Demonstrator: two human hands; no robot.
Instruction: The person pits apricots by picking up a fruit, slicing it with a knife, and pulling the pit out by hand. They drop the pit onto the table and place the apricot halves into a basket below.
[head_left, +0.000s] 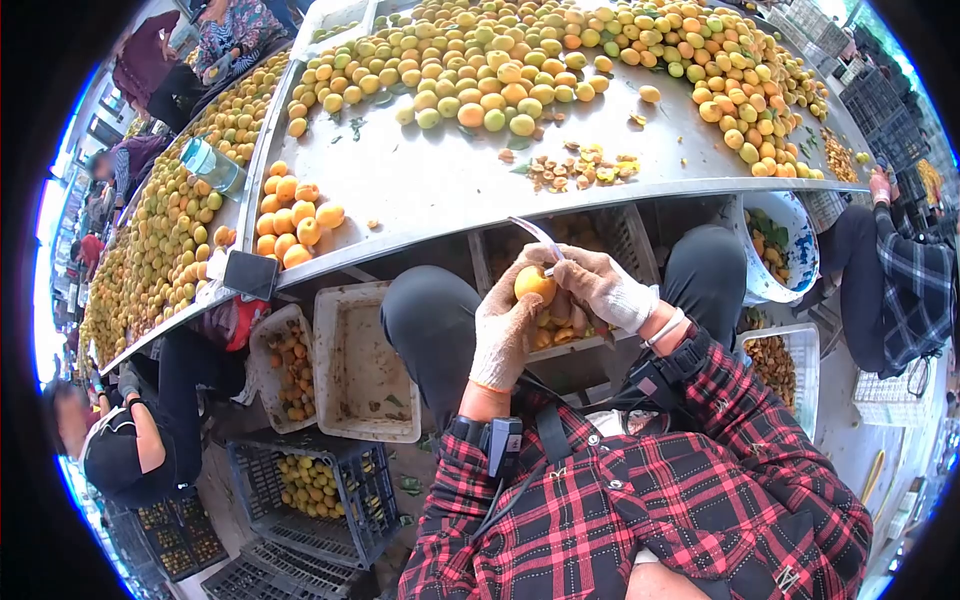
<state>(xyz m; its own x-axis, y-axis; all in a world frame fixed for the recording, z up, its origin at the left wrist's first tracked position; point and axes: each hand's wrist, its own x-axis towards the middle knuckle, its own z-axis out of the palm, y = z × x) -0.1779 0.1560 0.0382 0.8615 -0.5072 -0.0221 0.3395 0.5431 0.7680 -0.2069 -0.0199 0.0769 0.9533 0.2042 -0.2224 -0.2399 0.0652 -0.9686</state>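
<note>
L hand (503,325): fingers round fruit (535,286). R hand (608,288): gripping thin tool (538,235). Prob. cutting step; next needs steady hold.

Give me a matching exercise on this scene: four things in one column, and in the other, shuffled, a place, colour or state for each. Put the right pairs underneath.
1. Held fruit
2. Black crate
3. Bucket
4. Shirt

A. Red and black plaid
B. On the floor, with yellow-green fruit inside
C. Orange, in the grip of the gloved left hand
D. White with blue marks, beyond the right knee

Right pairs: 1-C, 2-B, 3-D, 4-A
</note>
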